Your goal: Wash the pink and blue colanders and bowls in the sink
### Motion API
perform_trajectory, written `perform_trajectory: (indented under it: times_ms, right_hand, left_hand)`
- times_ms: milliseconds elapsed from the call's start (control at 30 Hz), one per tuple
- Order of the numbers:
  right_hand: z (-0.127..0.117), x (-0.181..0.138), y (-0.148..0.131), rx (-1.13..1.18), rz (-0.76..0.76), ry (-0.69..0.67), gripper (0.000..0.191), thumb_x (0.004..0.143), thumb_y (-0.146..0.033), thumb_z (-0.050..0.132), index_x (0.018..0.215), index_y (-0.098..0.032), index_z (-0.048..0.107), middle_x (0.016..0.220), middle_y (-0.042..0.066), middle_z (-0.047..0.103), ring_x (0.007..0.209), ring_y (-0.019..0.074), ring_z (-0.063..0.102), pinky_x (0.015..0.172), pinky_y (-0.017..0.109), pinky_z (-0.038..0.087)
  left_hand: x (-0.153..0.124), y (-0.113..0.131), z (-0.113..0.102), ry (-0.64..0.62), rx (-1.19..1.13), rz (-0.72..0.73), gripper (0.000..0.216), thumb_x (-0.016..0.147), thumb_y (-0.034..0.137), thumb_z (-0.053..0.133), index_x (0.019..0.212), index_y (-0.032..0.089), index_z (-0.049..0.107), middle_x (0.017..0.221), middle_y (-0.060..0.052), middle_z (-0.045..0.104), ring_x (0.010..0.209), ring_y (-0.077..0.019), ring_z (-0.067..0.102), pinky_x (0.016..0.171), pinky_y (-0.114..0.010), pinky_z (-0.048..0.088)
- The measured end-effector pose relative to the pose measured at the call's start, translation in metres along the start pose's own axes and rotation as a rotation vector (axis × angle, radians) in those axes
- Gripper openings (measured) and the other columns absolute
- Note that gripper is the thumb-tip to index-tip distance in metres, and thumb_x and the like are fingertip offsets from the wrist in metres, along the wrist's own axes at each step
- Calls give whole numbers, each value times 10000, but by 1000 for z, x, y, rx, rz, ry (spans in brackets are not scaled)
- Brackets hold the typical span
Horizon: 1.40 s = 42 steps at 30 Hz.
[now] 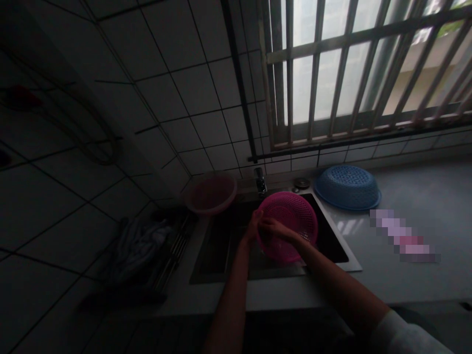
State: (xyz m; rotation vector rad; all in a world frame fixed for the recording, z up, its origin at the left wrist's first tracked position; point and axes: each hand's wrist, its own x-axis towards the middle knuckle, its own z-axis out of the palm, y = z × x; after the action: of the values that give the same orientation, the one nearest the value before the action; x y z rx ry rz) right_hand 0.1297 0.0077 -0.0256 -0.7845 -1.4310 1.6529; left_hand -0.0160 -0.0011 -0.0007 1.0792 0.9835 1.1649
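Note:
A bright pink plastic colander (pixel 291 212) is tilted over the sink (pixel 217 246), its open side facing me. My left hand (pixel 252 228) is closed around its left rim. Inside the bowl, close to that same rim, my right hand (pixel 273 229) has its fingers curled in next to the left one. Dim light hides whether a small thing sits between those fingers. Behind the colander stands the metal faucet (pixel 260 181).
A pale pink basin (pixel 212 193) rests at the sink's back left corner. To the right, a blue basket (pixel 348 188) lies upside down on the counter (pixel 424 191). A dark rack (pixel 173 260) with cloth (pixel 142 243) is at the left. A barred window (pixel 332 73) is behind.

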Motion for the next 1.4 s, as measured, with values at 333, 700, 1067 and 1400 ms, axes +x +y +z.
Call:
perform_trajectory:
  times_ms: [333,700,1067,1400]
  right_hand:
    - [-23,5,-17,-17,-205,395,259,765,-464,660,779,-208,626,760,11,656,678,162,533,642,277,472]
    - [-22,-1,-16,-96,-164,245,210,753,-410,672,802,-206,657,830,23,670,729,171,553,660,274,467]
    - [-18,-1,-21,-47,-178,228,254,753,-443,712,856,-214,677,857,34,702,787,195,595,754,321,508]
    - [-12,0,-14,-46,-122,105,306,779,-491,713,872,-201,683,832,30,695,734,181,586,706,305,507]
  left_hand:
    - [-2,-4,7,-103,8,-8,647,767,644,806,1230,232,624,1241,-86,685,1186,-268,633,1106,-449,448]
    - [-10,-1,9,-116,123,25,937,637,433,956,1424,279,472,1372,-125,644,1235,-287,635,1144,-524,436]
    - [-7,6,9,-148,-99,-10,636,753,481,875,1288,226,645,1336,-106,686,1268,-305,624,1140,-470,435]
    - [-6,7,8,-62,-101,-16,633,725,580,862,1209,220,668,1238,-89,705,1200,-288,637,1086,-433,452]
